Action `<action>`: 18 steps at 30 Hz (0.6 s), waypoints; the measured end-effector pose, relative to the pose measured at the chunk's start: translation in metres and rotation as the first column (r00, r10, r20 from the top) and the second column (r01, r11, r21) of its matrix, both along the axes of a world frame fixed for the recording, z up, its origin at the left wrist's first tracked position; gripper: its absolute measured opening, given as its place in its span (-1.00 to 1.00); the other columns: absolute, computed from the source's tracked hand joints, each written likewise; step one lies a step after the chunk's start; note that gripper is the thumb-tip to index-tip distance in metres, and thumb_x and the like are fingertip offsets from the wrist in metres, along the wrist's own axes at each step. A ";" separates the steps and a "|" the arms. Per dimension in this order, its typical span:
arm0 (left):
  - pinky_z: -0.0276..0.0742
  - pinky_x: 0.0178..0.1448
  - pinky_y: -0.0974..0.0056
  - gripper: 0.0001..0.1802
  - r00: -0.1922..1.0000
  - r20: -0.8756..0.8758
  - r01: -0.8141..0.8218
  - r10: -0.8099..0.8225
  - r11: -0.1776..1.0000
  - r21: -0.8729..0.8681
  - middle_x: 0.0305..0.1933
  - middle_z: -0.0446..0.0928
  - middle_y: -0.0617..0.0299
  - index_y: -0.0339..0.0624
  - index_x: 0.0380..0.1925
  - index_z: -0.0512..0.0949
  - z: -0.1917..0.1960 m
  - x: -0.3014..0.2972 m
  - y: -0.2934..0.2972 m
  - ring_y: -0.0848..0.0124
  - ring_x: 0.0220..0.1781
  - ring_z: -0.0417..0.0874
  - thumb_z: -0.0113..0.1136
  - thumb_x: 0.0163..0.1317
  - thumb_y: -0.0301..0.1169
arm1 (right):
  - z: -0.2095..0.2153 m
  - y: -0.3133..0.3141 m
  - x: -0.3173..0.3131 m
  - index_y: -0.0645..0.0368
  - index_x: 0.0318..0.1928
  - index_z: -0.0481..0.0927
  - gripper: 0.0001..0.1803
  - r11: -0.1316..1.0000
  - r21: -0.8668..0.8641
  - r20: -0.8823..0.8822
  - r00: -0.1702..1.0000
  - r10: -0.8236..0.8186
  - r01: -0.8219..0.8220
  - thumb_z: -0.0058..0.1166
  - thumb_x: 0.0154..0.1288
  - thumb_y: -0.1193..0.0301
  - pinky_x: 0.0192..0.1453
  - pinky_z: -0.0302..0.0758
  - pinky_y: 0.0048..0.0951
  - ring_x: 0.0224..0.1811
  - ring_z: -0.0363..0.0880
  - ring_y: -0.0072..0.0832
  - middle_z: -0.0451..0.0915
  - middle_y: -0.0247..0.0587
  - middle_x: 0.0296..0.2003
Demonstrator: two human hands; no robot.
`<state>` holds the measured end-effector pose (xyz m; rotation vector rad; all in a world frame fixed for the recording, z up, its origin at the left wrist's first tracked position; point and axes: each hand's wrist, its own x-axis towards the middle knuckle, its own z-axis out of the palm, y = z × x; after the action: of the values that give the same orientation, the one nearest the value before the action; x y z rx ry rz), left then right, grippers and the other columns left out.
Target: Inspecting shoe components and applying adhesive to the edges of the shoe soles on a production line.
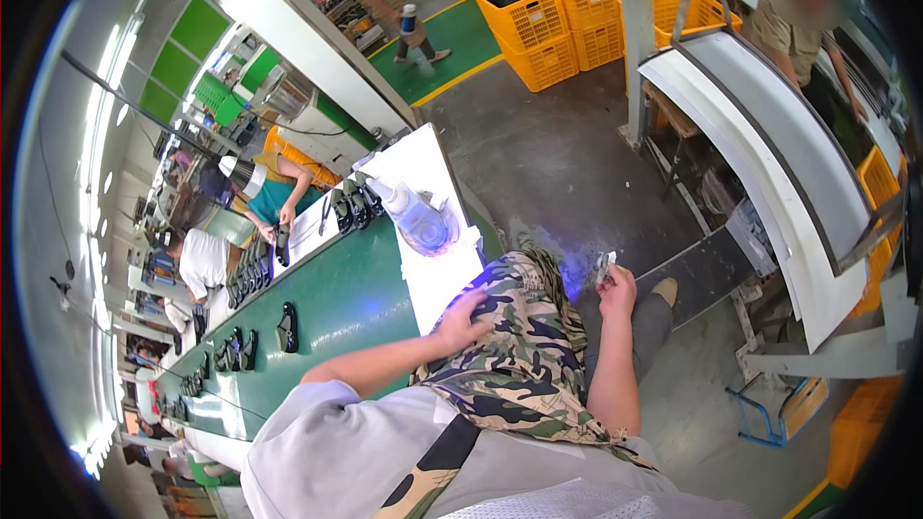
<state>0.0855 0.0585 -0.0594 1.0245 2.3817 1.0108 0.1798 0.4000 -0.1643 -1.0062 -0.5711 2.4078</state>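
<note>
My left hand (461,324) lies on the camouflage apron (524,365) over my lap, fingers stretched out and holding nothing. Out to the right, my right hand (618,292) pinches a small crumpled whitish scrap (605,263); its material is too small to make out. Beyond my left hand, a translucent squeeze bottle (419,216) stands on the white worktop (423,290). Several dark shoes (357,204) are grouped at the far side of the bottle. More shoes, one of them a single dark shoe (287,328), sit on the green conveyor belt (336,327).
Across the belt, a co-worker (274,194) handles a shoe. Stacked yellow crates (538,34) stand on the floor ahead. On the right are a curved white panelled rack (760,163), another person (793,29) behind it, and a small blue-framed stool (784,413).
</note>
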 end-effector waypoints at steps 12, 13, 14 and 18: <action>0.03 0.54 -0.09 -0.33 0.875 -0.314 0.345 -0.368 0.930 -0.129 0.38 0.28 -0.12 -0.25 0.23 0.38 0.031 0.017 0.014 -0.04 0.50 0.17 0.31 0.16 -0.19 | -0.009 -0.001 -0.005 0.00 -0.25 0.51 -0.85 0.996 0.045 0.061 0.995 0.078 -0.081 0.25 0.25 0.42 -0.39 0.44 -0.43 -0.45 0.50 -0.55 0.54 -0.42 -0.45; 0.03 0.54 -0.09 -0.33 0.871 -0.317 0.356 -0.376 0.926 -0.122 0.38 0.28 -0.12 -0.25 0.23 0.38 0.030 0.016 0.014 -0.04 0.50 0.17 0.31 0.16 -0.19 | -0.007 -0.001 -0.004 0.00 -0.25 0.51 -0.83 0.995 0.060 0.050 0.996 0.080 -0.083 0.27 0.23 0.42 -0.40 0.44 -0.46 -0.46 0.50 -0.57 0.54 -0.43 -0.45; 0.01 0.55 -0.11 -0.34 0.840 -0.318 0.416 -0.440 0.898 -0.143 0.38 0.28 -0.11 -0.25 0.22 0.38 0.026 0.012 0.014 -0.03 0.51 0.16 0.30 0.17 -0.20 | -0.005 0.000 -0.003 0.00 -0.25 0.51 -0.83 0.995 0.069 0.052 0.996 0.068 -0.072 0.27 0.23 0.42 -0.40 0.44 -0.46 -0.46 0.50 -0.57 0.54 -0.43 -0.45; -0.03 0.56 -0.15 -0.37 0.801 -0.311 0.496 -0.512 0.858 -0.135 0.38 0.28 -0.09 -0.24 0.22 0.40 0.006 0.003 0.009 -0.01 0.52 0.15 0.26 0.20 -0.17 | 0.001 -0.006 0.008 0.01 -0.25 0.51 -0.85 0.990 0.122 0.061 0.996 0.068 -0.075 0.24 0.27 0.41 -0.39 0.45 -0.45 -0.45 0.49 -0.56 0.54 -0.42 -0.44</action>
<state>0.0884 0.0677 -0.0536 1.8143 2.1552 0.6107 0.1882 0.3942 -0.1628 -1.0199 -0.7797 2.3783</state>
